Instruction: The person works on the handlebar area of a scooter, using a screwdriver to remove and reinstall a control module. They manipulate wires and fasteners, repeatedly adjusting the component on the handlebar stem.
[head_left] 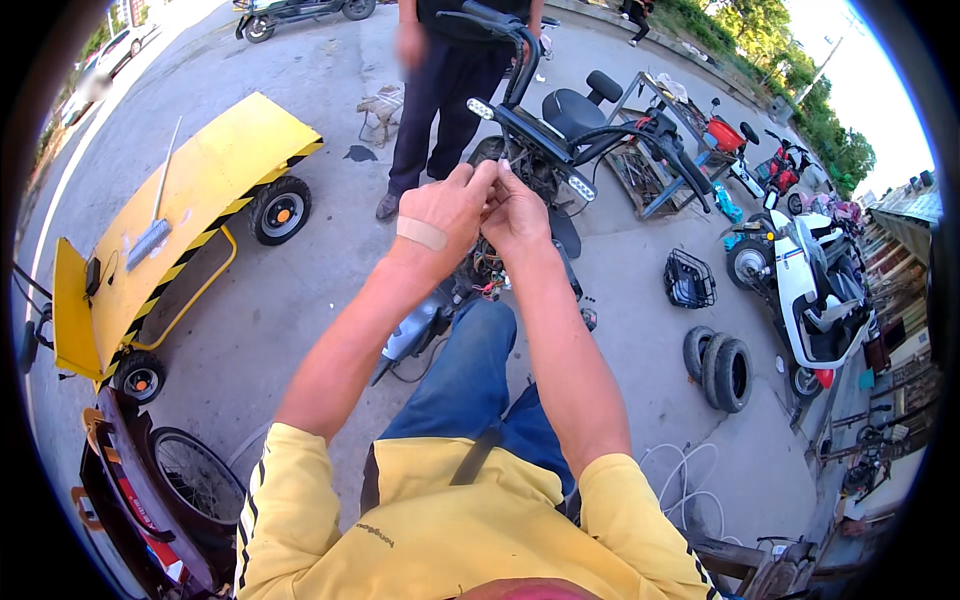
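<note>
Both hands are raised in front of me, fingertips meeting in a pinch. My left hand [446,212], with an adhesive bandage [421,233] across its back near the wrist, has its fingers curled closed. Against it my right hand [520,212] pinches too, thumb and fingers pressed together. Whatever lies between the fingertips is too small or hidden to name. Just beyond them stands an electric scooter [572,112], its handlebars turned toward the right. Loose coloured wires [488,278] show below my hands, partly covered by them. A grey body panel [412,330] lies beside my leg.
Another person [445,90] stands across the scooter. On the left is a yellow flatbed cart [215,150] with a broom [150,240] on it. To the right are a black basket [690,279], several tyres [733,375] and a white scooter [808,290]. A metal rack [640,180] stands behind.
</note>
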